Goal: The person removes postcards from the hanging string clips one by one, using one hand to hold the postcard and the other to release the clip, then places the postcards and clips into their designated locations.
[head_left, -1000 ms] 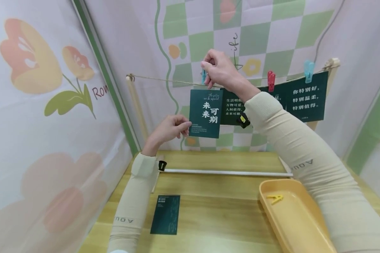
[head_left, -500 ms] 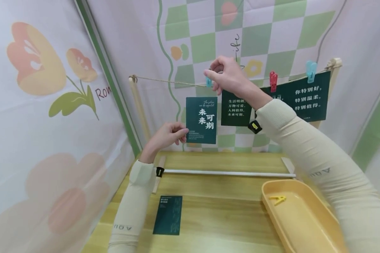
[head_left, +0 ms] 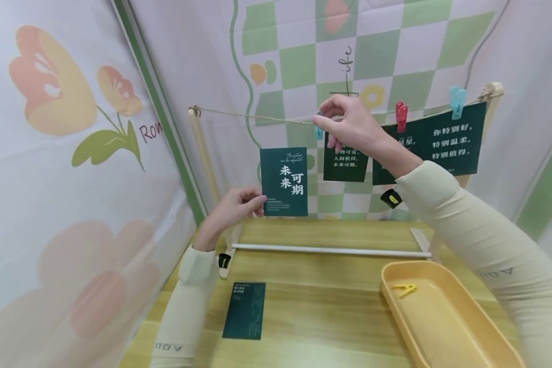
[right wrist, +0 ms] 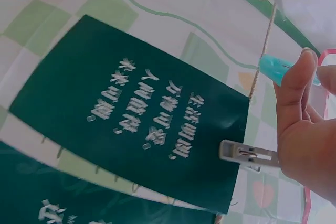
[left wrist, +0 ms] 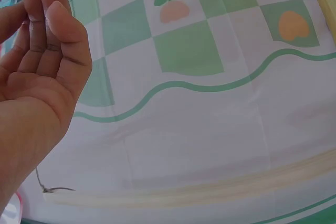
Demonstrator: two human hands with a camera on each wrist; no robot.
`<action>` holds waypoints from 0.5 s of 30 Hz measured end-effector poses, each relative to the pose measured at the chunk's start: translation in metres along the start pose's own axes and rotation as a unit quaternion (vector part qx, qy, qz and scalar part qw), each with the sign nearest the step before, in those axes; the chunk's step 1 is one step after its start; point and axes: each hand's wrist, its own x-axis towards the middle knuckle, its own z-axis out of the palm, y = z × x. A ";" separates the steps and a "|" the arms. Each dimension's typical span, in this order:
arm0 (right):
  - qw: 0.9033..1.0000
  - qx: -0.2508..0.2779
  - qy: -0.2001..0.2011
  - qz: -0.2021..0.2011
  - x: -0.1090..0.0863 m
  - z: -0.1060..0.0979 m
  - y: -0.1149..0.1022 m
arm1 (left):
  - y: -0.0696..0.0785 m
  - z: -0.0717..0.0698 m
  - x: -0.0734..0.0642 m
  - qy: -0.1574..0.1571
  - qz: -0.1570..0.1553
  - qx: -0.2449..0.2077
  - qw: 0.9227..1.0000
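Note:
My left hand [head_left: 239, 208] pinches the lower left edge of a dark green card [head_left: 283, 181] with white writing, held upright below the string [head_left: 257, 117]. In the left wrist view the palm and fingers show at the left edge. My right hand [head_left: 354, 125] pinches a light blue clothespin [right wrist: 275, 69] between thumb and fingers, right at the string. Just beside it a green card [right wrist: 142, 108] hangs from the string by a grey clothespin [right wrist: 244, 152]. In the head view the right hand covers the top of that card.
Further right, green cards hang under a red clothespin [head_left: 401, 116] and a light blue clothespin [head_left: 457, 102]. A wooden post [head_left: 203, 153] carries the string's left end. On the table lie another green card [head_left: 244, 311] and a yellow tray [head_left: 397, 324] with a yellow clothespin [head_left: 405, 291] inside.
My left hand has drawn the card down and left, away from the string. My right hand has shifted right and slightly down with the light blue clothespin, toward the hanging card.

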 end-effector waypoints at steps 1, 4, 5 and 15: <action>1.000 -0.001 -0.001 -0.002 -0.003 0.000 0.002 | 0.000 0.000 -0.001 0.000 0.005 -0.002 1.000; 1.000 -0.006 -0.008 -0.008 -0.012 0.000 0.007 | 0.000 -0.001 -0.007 0.000 0.013 -0.006 1.000; 1.000 -0.009 -0.011 -0.012 -0.015 0.001 0.009 | -0.001 -0.001 -0.008 -0.001 0.015 -0.007 1.000; 0.997 -0.066 -0.026 -0.015 -0.050 0.002 0.028 | -0.010 0.001 -0.022 -0.011 0.014 0.009 1.000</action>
